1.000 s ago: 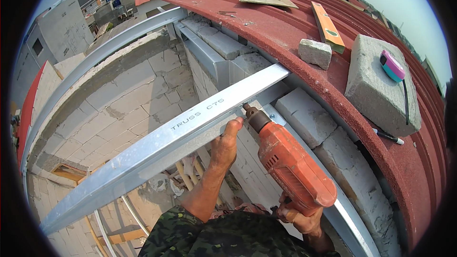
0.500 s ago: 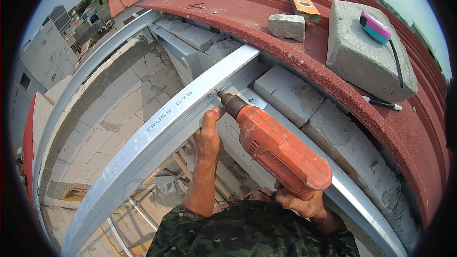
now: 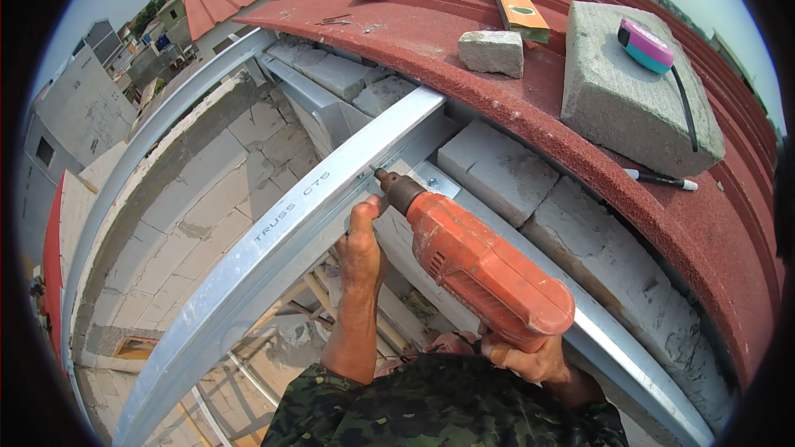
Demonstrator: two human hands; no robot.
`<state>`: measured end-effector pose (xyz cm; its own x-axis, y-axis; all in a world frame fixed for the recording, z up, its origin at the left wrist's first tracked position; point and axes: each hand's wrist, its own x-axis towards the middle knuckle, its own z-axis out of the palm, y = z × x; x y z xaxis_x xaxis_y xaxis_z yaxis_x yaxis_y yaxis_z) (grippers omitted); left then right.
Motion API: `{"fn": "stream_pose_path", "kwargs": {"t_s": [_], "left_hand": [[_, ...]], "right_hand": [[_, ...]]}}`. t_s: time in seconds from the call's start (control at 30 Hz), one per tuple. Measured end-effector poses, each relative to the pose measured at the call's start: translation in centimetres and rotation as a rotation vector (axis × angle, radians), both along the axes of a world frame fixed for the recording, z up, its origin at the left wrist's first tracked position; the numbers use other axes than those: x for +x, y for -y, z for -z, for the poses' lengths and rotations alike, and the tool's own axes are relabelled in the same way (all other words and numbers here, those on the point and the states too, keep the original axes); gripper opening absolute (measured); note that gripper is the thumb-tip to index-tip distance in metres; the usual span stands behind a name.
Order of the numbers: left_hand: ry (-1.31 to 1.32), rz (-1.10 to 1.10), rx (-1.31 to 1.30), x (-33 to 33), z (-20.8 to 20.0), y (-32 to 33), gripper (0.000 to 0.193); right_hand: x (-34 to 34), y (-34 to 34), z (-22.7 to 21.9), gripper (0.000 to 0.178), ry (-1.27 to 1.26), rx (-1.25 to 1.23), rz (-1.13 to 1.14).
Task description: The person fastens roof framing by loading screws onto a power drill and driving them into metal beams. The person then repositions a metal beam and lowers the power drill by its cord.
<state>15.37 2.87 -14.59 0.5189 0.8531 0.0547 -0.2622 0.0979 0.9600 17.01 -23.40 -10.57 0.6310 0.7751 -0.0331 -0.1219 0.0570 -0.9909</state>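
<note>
At left, a long silver C-section metal beam slants from the lower edge up toward the red ribbed metal roof. Beside the beam's near side is the left hand, its fingers curled, thumb up close to the drill's chuck; whether it grips the metal cannot be told. Next comes the scuffed orange-red power drill, its dark steel chuck pointing at the beam's side wall; whether a screw sits at the tip is too small to tell. The right hand is closed around its handle. Farther right lie a silver metal rail and pale grey rough blocks.

To drive cleanly, the drill probably wants its axis square to the wall, with steady pressure from behind and a slow start against skidding; the left thumb would be safer farther from the chuck.
</note>
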Motion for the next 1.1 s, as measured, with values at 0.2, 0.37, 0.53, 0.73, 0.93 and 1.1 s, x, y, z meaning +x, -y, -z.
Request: {"fn": "stream_pose_path", "kwargs": {"t_s": [0.2,0.37,0.53,0.73,0.93,1.1], "left_hand": [[-0.009,-0.014,0.016,-0.1,0.4,-0.2,0.036],[-0.128,-0.042,0.135,-0.4,0.1,0.0,0.034],[-0.001,-0.028,0.000,-0.3,0.1,-0.1,0.028],[-0.153,-0.090,0.329,-0.4,0.9,0.0,0.029],[-0.093,-0.058,0.110,-0.3,0.7,-0.3,0.031],[0.027,-0.024,0.006,-0.2,-0.1,0.1,0.029]], "right_hand": [[-0.1,-0.2,-0.2,0.063,-0.145,0.039,0.003],[0.2,-0.1,-0.4,0.062,-0.100,0.011,-0.057],[0.1,-0.4,-0.2,0.059,0.030,0.061,-0.020],[0.1,-0.3,-0.1,0.062,-0.017,0.078,-0.017],[0.0,-0.6,-0.4,0.062,-0.047,0.120,-0.017],[0.1,-0.5,-0.3,0.061,-0.066,0.108,-0.033]]}}
